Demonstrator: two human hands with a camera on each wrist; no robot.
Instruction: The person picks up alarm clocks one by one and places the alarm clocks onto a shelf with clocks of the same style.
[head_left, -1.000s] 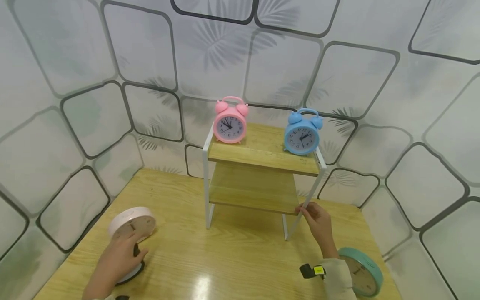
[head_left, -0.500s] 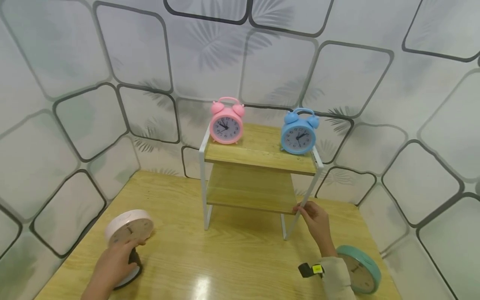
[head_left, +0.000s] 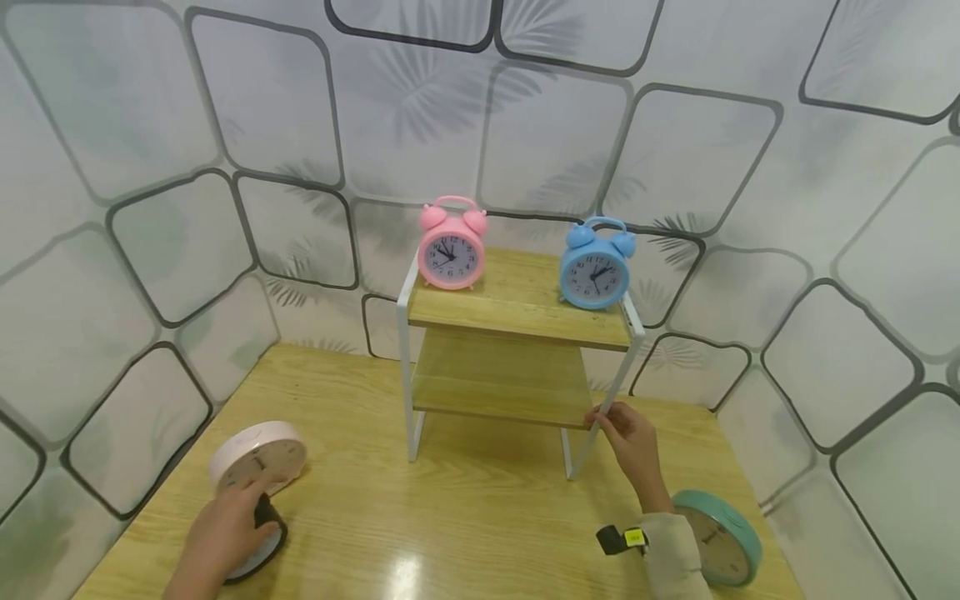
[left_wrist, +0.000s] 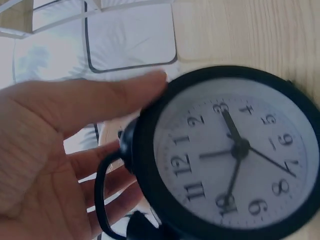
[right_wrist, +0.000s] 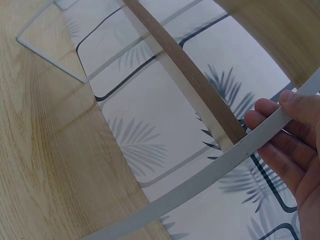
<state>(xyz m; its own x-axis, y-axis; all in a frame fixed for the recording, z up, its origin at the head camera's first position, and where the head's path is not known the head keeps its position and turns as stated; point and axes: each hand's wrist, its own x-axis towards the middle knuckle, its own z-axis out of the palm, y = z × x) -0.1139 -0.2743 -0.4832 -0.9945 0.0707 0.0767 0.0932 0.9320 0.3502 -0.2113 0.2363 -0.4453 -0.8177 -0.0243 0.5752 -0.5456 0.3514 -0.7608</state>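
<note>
Fingers of the left hand [head_left: 227,529]: clasped at the top of a black alarm clock [left_wrist: 237,135], thumb against the rim, the others passing behind its bells and carrying handle.
Fingers of the right hand [head_left: 632,437]: pinched on the white side leg of a shelf rack [head_left: 521,287], beside the end of its lower board.
Black alarm clock: low at the left; whether it touches the wooden table [head_left: 360,533] I cannot tell.
Green clock [head_left: 741,533]: round, tilted, on the table just beside the right sleeve [head_left: 672,554].
Pale pink clock [head_left: 255,440]: round, just beyond the left hand, which covers part of its dial.
Shelf rack: two wooden boards in a white frame, standing mid-table.
Top board: a pink alarm clock [head_left: 451,257] at left, a blue alarm clock [head_left: 595,273] at right, both upright, well apart.
Wall [head_left: 412,125]: pale, with dark rounded outlines and grey leaves.
</note>
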